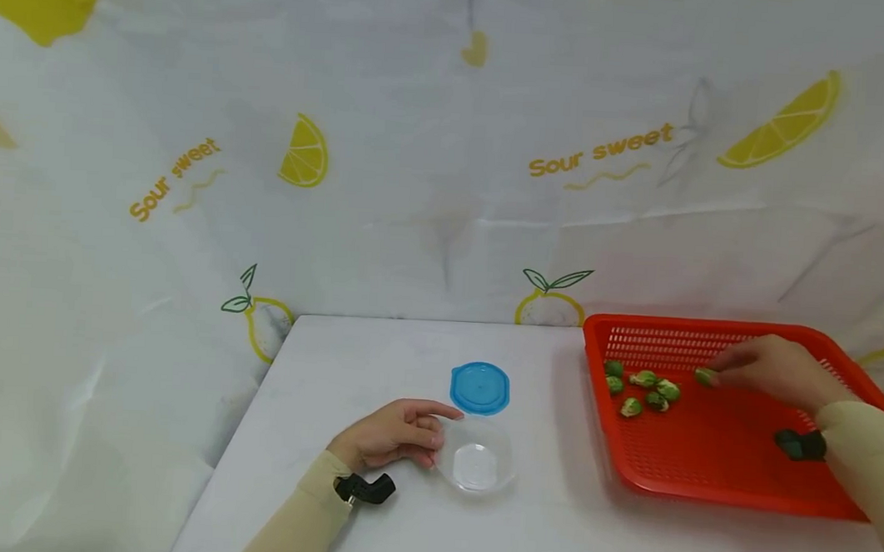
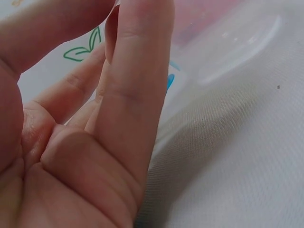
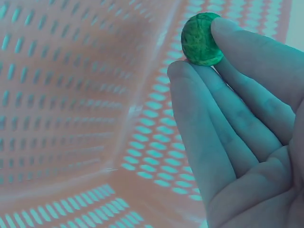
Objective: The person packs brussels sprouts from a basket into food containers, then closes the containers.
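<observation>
In the head view my right hand (image 1: 770, 372) is inside the red basket (image 1: 731, 483), a Brussels sprout (image 1: 705, 376) pinched at its fingertips. The right wrist view shows this round green sprout (image 3: 202, 40) between thumb and fingers, above the basket's slotted floor. Several other Brussels sprouts (image 1: 656, 400) lie in the left part of the basket. On the white table, my left hand (image 1: 399, 434) holds a clear plastic bowl (image 1: 475, 461) by its left side. Part of that bowl (image 2: 242, 52) appears blurred beyond the fingers in the left wrist view.
A blue lid (image 1: 479, 388) lies flat on the white table (image 1: 378, 356), just behind the bowl. Behind the table hangs a white cloth (image 1: 418, 158) printed with lemons and lettering. The basket's raised wall stands to the right of the bowl.
</observation>
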A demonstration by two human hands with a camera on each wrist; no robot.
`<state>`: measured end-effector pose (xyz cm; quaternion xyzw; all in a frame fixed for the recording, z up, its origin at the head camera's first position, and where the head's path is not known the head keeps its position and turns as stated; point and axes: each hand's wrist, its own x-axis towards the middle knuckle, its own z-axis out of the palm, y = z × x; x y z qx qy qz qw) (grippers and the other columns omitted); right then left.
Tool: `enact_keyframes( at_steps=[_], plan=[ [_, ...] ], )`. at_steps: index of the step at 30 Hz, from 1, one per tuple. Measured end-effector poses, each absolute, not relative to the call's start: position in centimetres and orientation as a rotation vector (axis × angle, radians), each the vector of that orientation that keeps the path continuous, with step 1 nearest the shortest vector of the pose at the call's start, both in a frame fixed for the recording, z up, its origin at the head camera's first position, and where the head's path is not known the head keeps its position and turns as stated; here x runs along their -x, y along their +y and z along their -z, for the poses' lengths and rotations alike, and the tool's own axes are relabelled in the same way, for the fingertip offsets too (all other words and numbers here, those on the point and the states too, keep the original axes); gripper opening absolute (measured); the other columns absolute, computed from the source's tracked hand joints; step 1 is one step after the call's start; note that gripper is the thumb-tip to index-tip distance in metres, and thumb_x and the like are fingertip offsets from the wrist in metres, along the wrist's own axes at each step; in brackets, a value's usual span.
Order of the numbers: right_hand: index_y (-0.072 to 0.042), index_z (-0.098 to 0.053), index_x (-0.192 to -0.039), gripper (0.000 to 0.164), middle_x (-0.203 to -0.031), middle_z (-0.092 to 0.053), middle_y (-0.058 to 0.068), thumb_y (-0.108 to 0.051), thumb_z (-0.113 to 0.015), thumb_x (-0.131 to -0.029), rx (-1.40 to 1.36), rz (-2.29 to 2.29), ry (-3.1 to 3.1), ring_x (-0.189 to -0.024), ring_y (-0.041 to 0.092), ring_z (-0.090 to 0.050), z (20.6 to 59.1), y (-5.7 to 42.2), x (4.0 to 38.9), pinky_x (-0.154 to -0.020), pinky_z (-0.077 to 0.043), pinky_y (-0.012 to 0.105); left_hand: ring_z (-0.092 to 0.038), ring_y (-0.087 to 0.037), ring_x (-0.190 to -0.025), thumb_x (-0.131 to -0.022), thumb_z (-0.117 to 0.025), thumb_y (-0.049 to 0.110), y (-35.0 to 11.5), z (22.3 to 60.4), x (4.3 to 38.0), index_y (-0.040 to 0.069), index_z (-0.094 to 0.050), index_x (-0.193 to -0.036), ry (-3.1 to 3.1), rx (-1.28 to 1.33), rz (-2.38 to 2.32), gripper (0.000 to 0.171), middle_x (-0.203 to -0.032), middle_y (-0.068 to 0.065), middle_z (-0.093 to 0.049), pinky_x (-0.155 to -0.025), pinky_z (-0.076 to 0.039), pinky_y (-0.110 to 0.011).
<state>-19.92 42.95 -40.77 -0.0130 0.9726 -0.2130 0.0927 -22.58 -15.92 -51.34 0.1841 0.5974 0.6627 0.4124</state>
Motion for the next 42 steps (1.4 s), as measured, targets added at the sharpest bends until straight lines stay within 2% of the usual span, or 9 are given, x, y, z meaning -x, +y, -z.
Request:
enact_keyframes(
  at_steps=[6,13,19,25,27,32,34,42],
  plan=[
    [-0.005,-0.081,-0.121,0.045,-0.114,-0.080,0.014,-0.040,-0.085,-0.093,0.070,0.631,2.906,-0.105,0.036,-0.068,38.7,39.3,18.9,-0.083,-0.063,0.057,-0.076,-0.011,-0.078,-0.098,-0.077,0.007,-17.0,51.4,22.5,0.005,-0.056,-0.154,1.485,-0.468,-1.692,0.060,-0.097,0.000,-0.073,-0.078,-0.068,-0.028],
    [-0.016,-0.084,-0.117,0.035,-0.110,-0.081,0.001,-0.039,-0.088,-0.091,0.190,0.627,2.935,-0.102,0.025,-0.069,36.3,34.5,17.7,-0.078,-0.059,0.037,-0.076,-0.011,-0.078,-0.097,-0.078,0.009,-17.6,51.4,22.3,0.004,-0.055,-0.155,1.473,-0.449,-1.702,0.063,-0.097,0.000,-0.072,-0.078,-0.068,-0.029],
    [-0.024,-0.084,-0.114,0.028,-0.105,-0.080,-0.007,-0.038,-0.089,-0.090,0.259,0.681,2.925,-0.097,0.017,-0.068,34.9,29.7,16.9,-0.078,-0.058,0.031,-0.076,-0.011,-0.078,-0.098,-0.078,0.010,-17.9,51.4,22.4,0.005,-0.055,-0.155,1.473,-0.431,-1.711,0.062,-0.097,0.000,-0.073,-0.079,-0.068,-0.028],
    [-0.021,-0.083,-0.115,0.025,-0.097,-0.079,-0.007,-0.031,-0.087,-0.093,0.346,0.885,2.800,-0.080,0.012,-0.070,34.3,24.3,16.6,-0.069,-0.059,0.025,-0.076,-0.011,-0.078,-0.098,-0.078,0.009,-18.1,51.4,22.2,0.005,-0.055,-0.155,1.471,-0.424,-1.719,0.061,-0.096,0.001,-0.072,-0.079,-0.068,-0.028],
    [-0.020,-0.083,-0.114,0.023,-0.097,-0.080,-0.006,-0.029,-0.087,-0.093,0.355,0.947,2.758,-0.081,0.014,-0.071,34.4,22.8,16.6,-0.068,-0.061,0.026,-0.076,-0.011,-0.078,-0.099,-0.077,0.009,-18.1,51.4,22.1,0.005,-0.055,-0.155,1.475,-0.424,-1.716,0.061,-0.096,0.001,-0.072,-0.079,-0.068,-0.028],
    [-0.021,-0.084,-0.109,0.017,-0.097,-0.080,-0.008,-0.027,-0.087,-0.093,0.416,0.988,2.741,-0.091,0.013,-0.073,34.9,19.4,16.4,-0.075,-0.062,0.025,-0.075,-0.011,-0.079,-0.099,-0.077,0.010,-17.9,51.5,22.2,0.006,-0.055,-0.156,1.477,-0.435,-1.707,0.060,-0.096,0.001,-0.072,-0.080,-0.068,-0.028],
    [-0.020,-0.084,-0.108,0.017,-0.096,-0.080,-0.009,-0.026,-0.087,-0.093,0.454,1.001,2.741,-0.091,0.010,-0.074,35.3,18.2,16.3,-0.078,-0.061,0.023,-0.076,-0.011,-0.079,-0.100,-0.076,0.010,-17.8,51.5,22.3,0.006,-0.056,-0.155,1.479,-0.440,-1.705,0.060,-0.097,0.001,-0.072,-0.080,-0.068,-0.028],
    [-0.016,-0.084,-0.107,0.017,-0.092,-0.080,-0.009,-0.023,-0.088,-0.092,0.551,1.051,2.730,-0.085,0.005,-0.073,37.8,14.3,15.9,-0.075,-0.062,0.020,-0.075,-0.012,-0.082,-0.101,-0.075,0.011,-16.6,51.1,22.6,0.010,-0.058,-0.154,1.481,-0.465,-1.676,0.056,-0.099,0.001,-0.074,-0.080,-0.067,-0.028]
  ],
)
